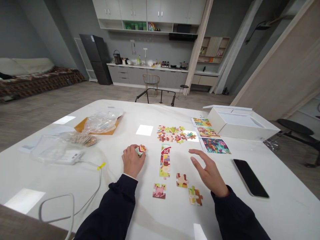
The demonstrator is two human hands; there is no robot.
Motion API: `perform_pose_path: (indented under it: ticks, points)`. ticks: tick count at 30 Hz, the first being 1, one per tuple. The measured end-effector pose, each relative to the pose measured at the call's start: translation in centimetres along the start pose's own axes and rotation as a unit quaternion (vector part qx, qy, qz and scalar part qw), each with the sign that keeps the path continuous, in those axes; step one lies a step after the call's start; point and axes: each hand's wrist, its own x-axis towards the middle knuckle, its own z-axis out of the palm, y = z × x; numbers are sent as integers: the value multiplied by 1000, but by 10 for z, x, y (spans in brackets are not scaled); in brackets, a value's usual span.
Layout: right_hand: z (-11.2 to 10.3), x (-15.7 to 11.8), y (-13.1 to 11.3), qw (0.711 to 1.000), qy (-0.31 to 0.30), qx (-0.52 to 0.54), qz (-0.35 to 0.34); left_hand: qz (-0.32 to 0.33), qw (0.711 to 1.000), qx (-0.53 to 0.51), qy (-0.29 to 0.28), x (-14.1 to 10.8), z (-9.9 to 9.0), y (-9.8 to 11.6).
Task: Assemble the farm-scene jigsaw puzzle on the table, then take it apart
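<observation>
Head camera looks down on a white worktop as a person's left hand holds a jigsaw piece in a curled grip, pinching it between thumb and fingers, just left of a joined strip of jigsaw pieces. The right hand hovers right of the strip, its grip spread wide and empty, with the fingers reaching toward the strip.

Three loose pieces lie below the strip: a pink piece, a tan piece and a yellow-and-brown piece. A scattered heap of jigsaw pieces sits just beyond the strip. Farther right of the strip, three picture cards form a column beside an open white box, and a black smartphone lies face up.

Left of the strip, a clear plastic bag rests on an amber envelope. Nearer the left hand, a second bag wraps a white device trailing a white cable with a yellow tag.

Well beyond the strip stand a gold chair and a kitchen counter, with a patterned sofa far to the left.
</observation>
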Motion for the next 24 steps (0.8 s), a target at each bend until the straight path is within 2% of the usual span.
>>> perform_pose_path:
  ticks: [3, 7, 9, 11, 12, 14, 16, 19, 24]
  points:
    - [6, -15, 1, 999, 38, 8, 3, 1, 1000, -23, 6, 2, 0, -2]
    - [18, -16, 10, 999, 14, 31, 32, 16, 996, -75, 49, 4, -9, 0]
    - [23, -15, 9, 994, 5, 81, 68, 51, 987, -134, 69, 0, -13, 9]
    - [28, -14, 5, 980, -18, 167, 110, 125, 965, -229, 22, -12, -16, 23]
    - [31, -14, 2, 968, -35, 214, 128, 175, 944, -279, -36, -19, -16, 31]
    - [37, -14, -3, 942, -72, 289, 154, 265, 883, -344, -178, -36, -14, 49]
    - [42, -13, -4, 926, -92, 321, 177, 308, 835, -376, -257, -51, -11, 64]
    - [46, -12, 2, 912, -73, 335, 223, 306, 815, -408, -274, -61, -8, 80]
    - [44, -11, 10, 888, 16, 363, 282, 224, 826, -455, -244, -55, 0, 89]
